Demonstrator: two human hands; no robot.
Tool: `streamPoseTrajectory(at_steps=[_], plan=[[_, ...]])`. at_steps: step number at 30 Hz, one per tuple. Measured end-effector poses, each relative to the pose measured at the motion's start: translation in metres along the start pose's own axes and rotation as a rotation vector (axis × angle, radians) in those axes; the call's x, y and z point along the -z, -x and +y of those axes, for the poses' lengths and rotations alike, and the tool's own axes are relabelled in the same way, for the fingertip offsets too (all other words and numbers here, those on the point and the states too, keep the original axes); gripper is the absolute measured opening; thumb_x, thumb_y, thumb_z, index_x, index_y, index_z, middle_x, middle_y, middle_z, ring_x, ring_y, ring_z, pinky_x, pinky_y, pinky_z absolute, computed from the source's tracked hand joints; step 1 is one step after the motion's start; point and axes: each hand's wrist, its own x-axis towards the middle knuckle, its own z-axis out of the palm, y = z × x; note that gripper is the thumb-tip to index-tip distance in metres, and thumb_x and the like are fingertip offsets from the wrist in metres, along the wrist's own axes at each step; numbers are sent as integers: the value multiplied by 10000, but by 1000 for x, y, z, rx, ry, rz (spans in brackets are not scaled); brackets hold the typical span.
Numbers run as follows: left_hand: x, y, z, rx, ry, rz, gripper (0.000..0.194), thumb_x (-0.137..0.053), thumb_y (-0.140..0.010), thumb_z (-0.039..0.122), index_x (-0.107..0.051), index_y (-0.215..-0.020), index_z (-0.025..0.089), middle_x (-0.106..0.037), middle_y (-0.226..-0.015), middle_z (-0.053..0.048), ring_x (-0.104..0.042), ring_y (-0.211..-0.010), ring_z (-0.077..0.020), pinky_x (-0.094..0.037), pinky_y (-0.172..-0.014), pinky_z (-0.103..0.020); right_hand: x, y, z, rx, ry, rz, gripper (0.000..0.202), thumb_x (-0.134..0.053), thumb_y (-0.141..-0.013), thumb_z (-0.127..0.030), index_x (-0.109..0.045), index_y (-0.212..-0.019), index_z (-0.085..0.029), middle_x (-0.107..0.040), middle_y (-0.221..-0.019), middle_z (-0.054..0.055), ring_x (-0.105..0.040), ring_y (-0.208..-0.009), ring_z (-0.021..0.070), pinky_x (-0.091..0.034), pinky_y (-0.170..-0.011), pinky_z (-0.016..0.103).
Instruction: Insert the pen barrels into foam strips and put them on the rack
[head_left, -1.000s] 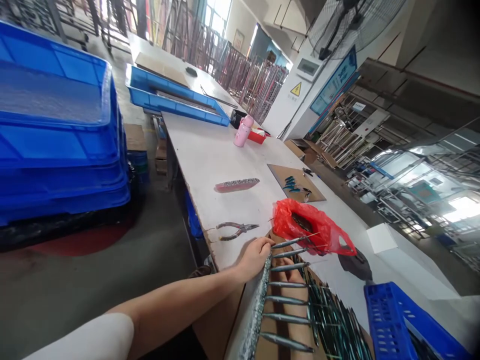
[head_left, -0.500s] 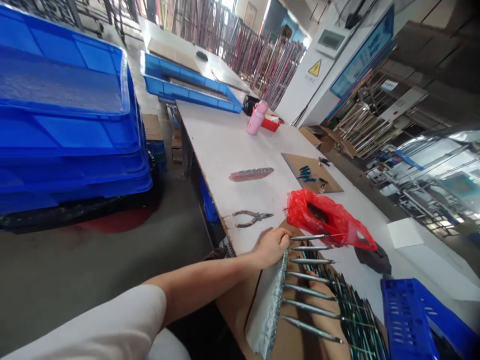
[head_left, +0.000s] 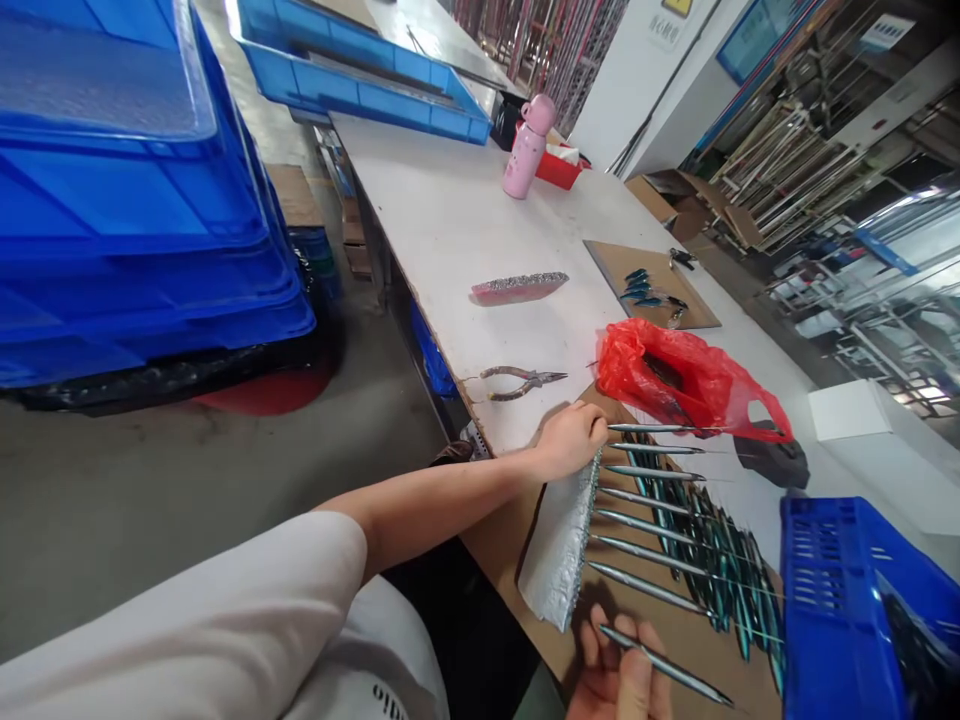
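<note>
My left hand (head_left: 571, 440) is closed on the far end of a foil-covered block (head_left: 559, 545) on the brown board. A row of slender, silver spindle-shaped pieces (head_left: 649, 550) sticks out of the block's right side, with thin wires at their outer tips. Just below the block's near end, my right hand (head_left: 626, 680) pinches a single silver spindle-shaped piece (head_left: 667, 665) between thumb and fingers, apart from the block. Many blue-green spindle-shaped pieces (head_left: 739, 580) lie in a pile on the board, right of the row.
Beyond my left hand lie pliers (head_left: 521, 382) and a pink block (head_left: 519, 288). A red plastic bag (head_left: 675, 375) and a blue basket (head_left: 821, 590) stand to the right. A pink bottle (head_left: 527, 150) is farther back. Stacked blue crates (head_left: 142, 200) are at the left.
My right hand has come from behind the row to the block's near end and now shows a silver spindle-shaped piece. My left hand keeps its grip on the block. The view has shifted.
</note>
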Motion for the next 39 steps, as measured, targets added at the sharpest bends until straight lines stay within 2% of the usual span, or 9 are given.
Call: streamPoseTrajectory(at_steps=[2,5,14,21,30,35,39], plan=[[0,0,0,-10,-7,4,296,-323,-837,243,-612,-893,208,-608,-901,-8,-550,-864,-138,-421,-835,-257,-12,2,-1,-10,-51,-16,287,-591,-757,-357,-558,-1021,-249,-610,-895,-10,-635,-747,154,-529,-662,300],[-1,1,0,-12,-23,4,300,-317,-842,255,-609,-886,207,-601,-891,-13,-554,-847,-142,-426,-820,-266,-18,-1,-2,-26,-83,-40,277,-580,-764,-363,-560,-1024,-269,-604,-879,-24,-630,-729,138,-518,-661,288],[-5,-1,1,-32,-65,5,300,-303,-843,252,-598,-865,202,-583,-867,-22,-552,-809,-154,-433,-793,-287,-4,-9,7,-33,34,-139,290,-512,-807,-376,-540,-1089,-315,-635,-949,-14,-631,-795,148,-505,-716,303],[-2,0,2,-22,-64,-8,292,-308,-843,246,-594,-879,201,-583,-888,-28,-546,-835,-160,-432,-791,-285,-7,-12,10,-83,-98,-10,340,-637,-718,-336,-585,-1034,-223,-660,-853,1,-639,-763,170,-529,-612,273],[-8,-2,-2,-28,-71,13,277,-318,-848,251,-588,-897,214,-581,-905,-17,-552,-858,-153,-433,-796,-278,0,-16,14,-154,-135,-63,268,-615,-745,-338,-601,-994,-239,-668,-863,-23,-629,-778,114,-519,-653,215],[-7,-1,-2,-14,-72,-3,279,-317,-851,262,-586,-908,213,-583,-908,-17,-549,-863,-147,-427,-807,-267,5,-24,13,-211,-100,-130,291,-615,-742,-349,-592,-1013,-245,-668,-874,-7,-627,-799,126,-522,-665,237],[-7,-1,-3,-18,-68,-4,279,-318,-852,262,-584,-916,214,-582,-915,-16,-545,-867,-147,-426,-815,-271,5,-27,11,-252,-103,-120,311,-640,-716,-354,-599,-995,-225,-664,-874,9,-627,-807,147,-529,-669,261]])
